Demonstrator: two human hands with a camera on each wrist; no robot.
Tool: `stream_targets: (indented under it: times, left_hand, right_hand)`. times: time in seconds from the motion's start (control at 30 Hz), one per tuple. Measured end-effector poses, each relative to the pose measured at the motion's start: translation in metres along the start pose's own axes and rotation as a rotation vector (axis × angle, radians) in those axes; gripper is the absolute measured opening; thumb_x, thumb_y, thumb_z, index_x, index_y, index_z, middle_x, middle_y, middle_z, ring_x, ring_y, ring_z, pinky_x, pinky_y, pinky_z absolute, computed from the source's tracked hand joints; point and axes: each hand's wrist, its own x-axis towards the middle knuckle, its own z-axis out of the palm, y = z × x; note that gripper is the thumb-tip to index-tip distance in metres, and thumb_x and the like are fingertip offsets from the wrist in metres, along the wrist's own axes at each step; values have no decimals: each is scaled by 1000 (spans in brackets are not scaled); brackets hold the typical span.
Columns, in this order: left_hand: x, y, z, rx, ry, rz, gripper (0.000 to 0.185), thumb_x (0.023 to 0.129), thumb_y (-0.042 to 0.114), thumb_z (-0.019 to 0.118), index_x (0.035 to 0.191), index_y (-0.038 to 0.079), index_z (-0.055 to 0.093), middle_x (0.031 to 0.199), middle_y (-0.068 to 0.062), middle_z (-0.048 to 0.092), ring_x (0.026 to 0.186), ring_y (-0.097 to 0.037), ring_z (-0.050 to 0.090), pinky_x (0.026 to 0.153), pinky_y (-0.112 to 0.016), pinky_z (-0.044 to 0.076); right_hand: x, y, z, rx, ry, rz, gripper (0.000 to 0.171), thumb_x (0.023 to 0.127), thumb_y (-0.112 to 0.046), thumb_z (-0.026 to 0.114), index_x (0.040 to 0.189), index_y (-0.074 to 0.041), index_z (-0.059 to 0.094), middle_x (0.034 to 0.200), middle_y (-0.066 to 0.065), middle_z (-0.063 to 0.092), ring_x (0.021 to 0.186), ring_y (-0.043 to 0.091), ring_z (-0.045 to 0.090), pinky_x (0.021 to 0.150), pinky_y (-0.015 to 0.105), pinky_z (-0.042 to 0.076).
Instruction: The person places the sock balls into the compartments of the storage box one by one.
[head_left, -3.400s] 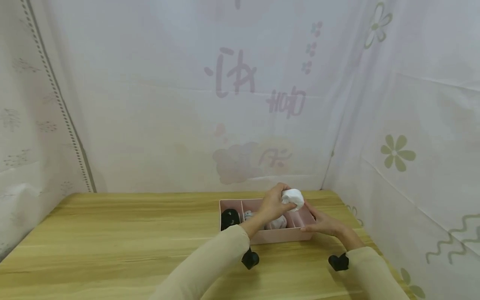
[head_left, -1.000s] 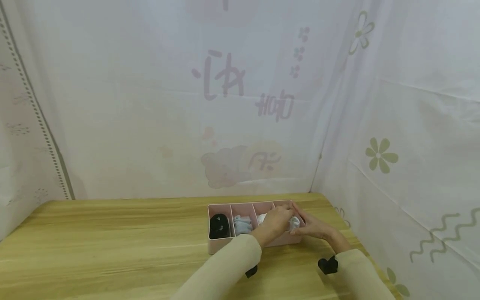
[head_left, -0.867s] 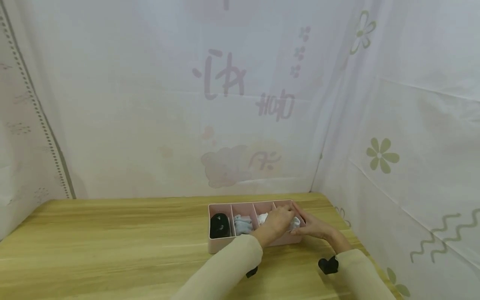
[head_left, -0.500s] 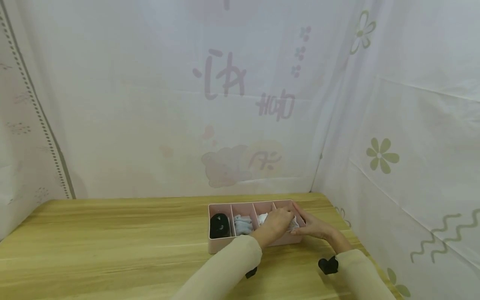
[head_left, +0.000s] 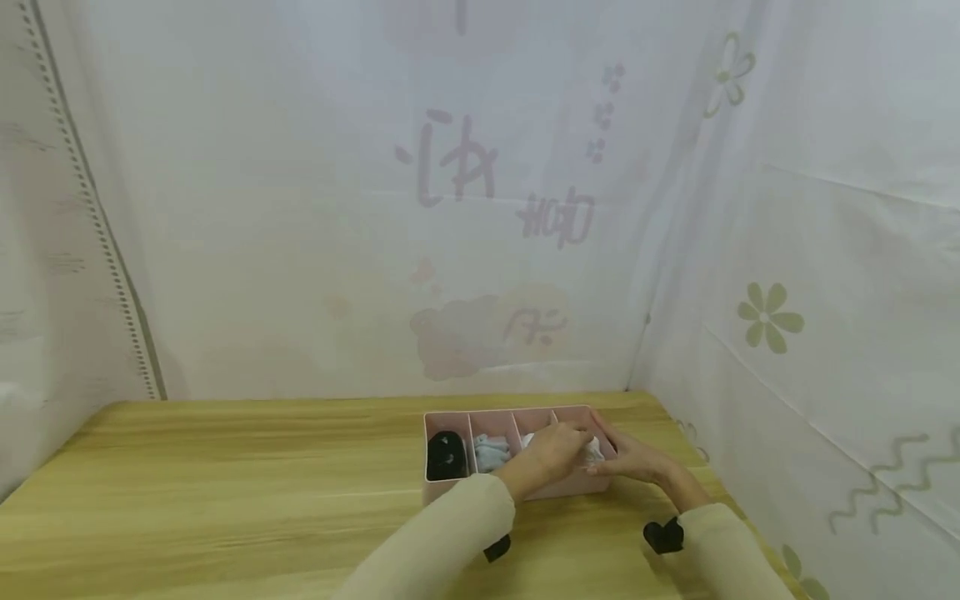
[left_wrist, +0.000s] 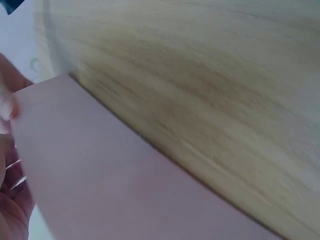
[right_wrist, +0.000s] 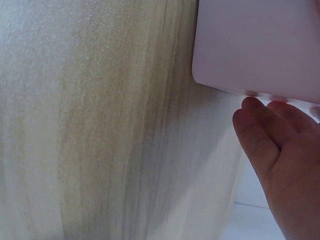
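A pink divided storage box stands on the table in the head view. Its right-hand compartment holds a white rolled-up sock. My left hand reaches over the dividers into that compartment, fingers bent down at the sock; the fingertips are partly hidden. My right hand grips the box's right end, thumb at the front corner and fingers along the end wall. From left to right, the other compartments hold a black rolled bundle, a light grey bundle and a white bundle, mostly covered by my left hand.
The wooden table extends left and in front of the box. Printed white curtains hang behind and on both sides. A black heart-shaped piece sits at the right cuff, with another black piece below the left sleeve.
My left hand has lowered the white sock from above the box into the right compartment. Over the last second both hands have hardly moved; the head view has shifted slightly.
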Motion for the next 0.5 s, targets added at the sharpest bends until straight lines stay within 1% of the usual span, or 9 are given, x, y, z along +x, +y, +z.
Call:
stream_targets:
  times: [0.03,0.07,0.13,0.2,0.23,0.3,0.33,0.4,0.5]
  left_hand:
    - [-2,-2,-2,-13,0,0,32,91,28,62,122,20,63,127,5,58,111,-9,58,87,-20,50]
    - [-3,-4,-5,-23,11,8,33,92,29,61,124,19,61,128,5,58,111,-9,58,88,-21,50]
    - [-9,-11,-10,-55,55,19,35,92,28,61,126,18,59,130,2,57,107,-11,61,84,-22,51]
    - [-18,-20,-17,-82,114,32,37,91,28,63,126,17,59,128,0,58,100,-12,63,78,-22,53]
    - [-24,-25,-21,-97,139,33,39,91,28,63,128,17,58,129,-1,58,101,-13,63,76,-22,53]
    - [-38,-35,-29,-134,181,32,42,90,28,63,130,17,56,131,-4,57,101,-14,64,71,-23,54]
    - [-46,-40,-32,-146,196,25,42,90,29,64,129,15,56,130,-4,57,101,-16,64,70,-23,54]
    - [-63,-52,-37,-173,228,13,44,90,30,63,130,14,56,130,-6,57,101,-19,64,67,-26,54]
    - [-90,-71,-42,-211,280,-9,46,90,29,64,130,9,54,129,-12,57,101,-25,64,73,-34,55]
  right_hand:
    - [0,0,-1,-11,2,4,106,84,-18,71,149,-3,-11,153,25,-14,138,48,-10,106,67,8]
    - [-1,-1,-2,-19,3,14,106,84,-19,71,149,-3,-12,153,25,-13,138,48,-10,106,67,9]
    - [-2,-2,-5,-46,5,21,105,85,-20,70,148,-2,-12,153,27,-13,138,49,-9,105,69,9]
    - [-2,-3,-6,-58,2,20,105,85,-20,69,148,-2,-13,152,28,-14,137,50,-9,105,69,9]
    - [-1,-3,-7,-76,6,16,105,85,-21,69,148,-1,-13,152,28,-12,137,50,-7,105,68,10]
    - [-2,-3,-7,-117,21,-2,106,85,-22,69,148,0,-13,152,30,-10,138,50,-4,106,66,12]
    - [-2,-2,-6,-133,29,-16,106,85,-22,69,147,0,-13,152,31,-8,138,50,-2,107,65,13]
    - [-5,1,-5,-188,54,-43,106,84,-24,70,148,1,-11,152,32,-3,138,49,6,106,63,19]
    - [-15,5,-4,-273,107,-77,105,84,-25,71,148,5,-6,150,35,6,135,52,20,101,63,29]
